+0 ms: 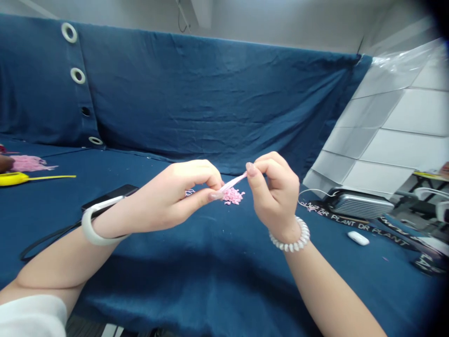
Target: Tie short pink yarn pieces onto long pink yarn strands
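Between my two hands a thin pale pink strip is stretched, slanting up to the right. My left hand pinches its lower end between thumb and fingers. The upper end is pinched by my right hand, its other fingers curled in. Just behind the strip, a small heap of pink bits lies on the blue cloth. What the strip is made of cannot be made out. Some thin white and dark strands show partly behind my left hand.
A black flat case lies behind my left wrist. Pink strands and a yellow-handled tool are far left. At right are a silver ribbed device, a lettered black strap and a small white case. A blue curtain rises behind.
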A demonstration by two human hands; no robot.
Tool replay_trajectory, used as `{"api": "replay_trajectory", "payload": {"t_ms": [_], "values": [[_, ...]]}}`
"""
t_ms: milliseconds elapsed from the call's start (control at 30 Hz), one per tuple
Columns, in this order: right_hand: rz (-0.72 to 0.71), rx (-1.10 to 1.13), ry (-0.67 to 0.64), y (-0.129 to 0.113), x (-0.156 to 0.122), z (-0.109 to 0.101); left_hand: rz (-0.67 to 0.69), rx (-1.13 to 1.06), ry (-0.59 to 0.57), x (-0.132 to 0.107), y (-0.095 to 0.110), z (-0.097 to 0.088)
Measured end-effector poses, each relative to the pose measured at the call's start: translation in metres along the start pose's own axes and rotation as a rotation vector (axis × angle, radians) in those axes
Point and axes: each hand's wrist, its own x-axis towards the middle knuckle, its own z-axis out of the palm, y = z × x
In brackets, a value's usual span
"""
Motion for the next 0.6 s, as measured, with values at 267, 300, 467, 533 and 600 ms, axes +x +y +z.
{"api": "replay_trajectory", "payload": {"t_ms": [267,300,467,533,600], "values": [[0.524,0.506,-0.269,-0.005,-0.011,0.025,0.113,-0.369,0.133,-0.001,-0.01,0.016],[0.57,0.569,-0.295,-0.005,-0.012,0.027,0.102,-0.443,0.142,0.0,-0.012,0.018],[0.671,0.616,-0.256,0.0,-0.016,0.031,0.011,-0.392,0.316,0.005,-0.018,0.024],[0.689,0.586,-0.22,0.002,-0.017,0.03,0.002,-0.306,0.401,0.006,-0.019,0.024],[0.703,0.575,-0.191,0.002,-0.017,0.029,-0.009,-0.273,0.473,0.007,-0.02,0.025]]}}
